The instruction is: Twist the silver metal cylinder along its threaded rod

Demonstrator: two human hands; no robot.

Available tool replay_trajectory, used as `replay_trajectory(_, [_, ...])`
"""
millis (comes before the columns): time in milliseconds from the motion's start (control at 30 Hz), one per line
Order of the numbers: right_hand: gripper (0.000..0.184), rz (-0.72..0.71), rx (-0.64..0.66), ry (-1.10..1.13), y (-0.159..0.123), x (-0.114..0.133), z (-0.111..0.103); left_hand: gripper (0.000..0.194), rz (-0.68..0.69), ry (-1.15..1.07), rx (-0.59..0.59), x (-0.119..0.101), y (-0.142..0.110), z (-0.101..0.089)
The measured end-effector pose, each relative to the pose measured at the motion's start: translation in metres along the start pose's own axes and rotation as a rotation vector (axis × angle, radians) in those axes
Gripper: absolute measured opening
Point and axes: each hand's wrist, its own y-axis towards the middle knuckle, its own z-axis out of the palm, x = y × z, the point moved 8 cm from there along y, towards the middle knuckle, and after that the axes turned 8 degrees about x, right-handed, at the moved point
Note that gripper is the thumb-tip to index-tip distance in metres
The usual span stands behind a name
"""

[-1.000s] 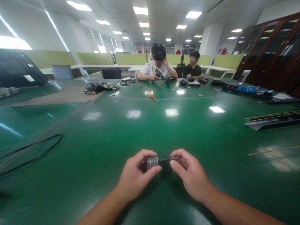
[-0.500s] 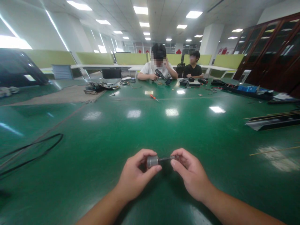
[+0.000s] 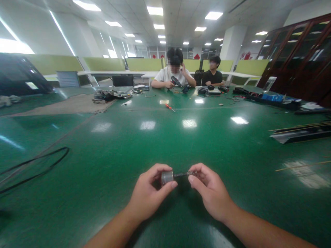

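Note:
My left hand is closed around a grey metal cylinder, with the fingertips above it and the thumb below. From the cylinder's right end a thin dark shaft runs across to my other hand; together they look like a small motor. My right hand pinches the far end of that shaft between thumb and fingers. What sits at the tip is partly hidden by those fingers. Both hands hold the piece roughly level, low over the green tabletop.
An orange-handled screwdriver lies farther off. A black cable loops at left; a metal channel with thin rods is at right. Electronic parts sit beyond. Across the table, one person holds a power drill; another person sits alongside.

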Motion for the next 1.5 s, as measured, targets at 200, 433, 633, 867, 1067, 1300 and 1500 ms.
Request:
replay_trajectory(200, [0.013,-0.006,-0.001,0.008,-0.0013,0.0014,0.0005,0.020,0.007,-0.009,0.005,-0.0025,0.0007,0.0003])
replay_trajectory(433, [0.013,-0.013,0.001,-0.002,-0.0021,0.0031,-0.0011,0.020,0.003,-0.012,0.006,-0.0013,0.0004,-0.0006])
replay_trajectory(633, [0.013,-0.011,-0.006,0.012,-0.0015,0.0027,-0.0010,0.021,-0.021,-0.016,0.001,-0.0011,0.0003,-0.0015])
replay_trajectory(867, [0.011,-0.018,-0.009,0.013,-0.0011,0.0047,-0.0021,0.019,-0.024,-0.022,0.012,-0.0018,0.0008,0.0000])
replay_trajectory(1067, [0.012,-0.014,-0.017,0.014,-0.0018,0.0049,-0.0029,0.021,-0.031,-0.020,0.004,0.0001,0.0003,-0.0014])
replay_trajectory(1300, [0.014,-0.012,-0.024,0.026,-0.0012,0.0045,-0.0040,0.020,-0.024,-0.027,0.007,0.0003,0.0008,-0.0006])
replay_trajectory(1500, [0.014,-0.012,-0.022,0.020,-0.0009,0.0052,-0.0036,0.020,-0.027,-0.022,0.009,0.0008,0.0005,-0.0013])
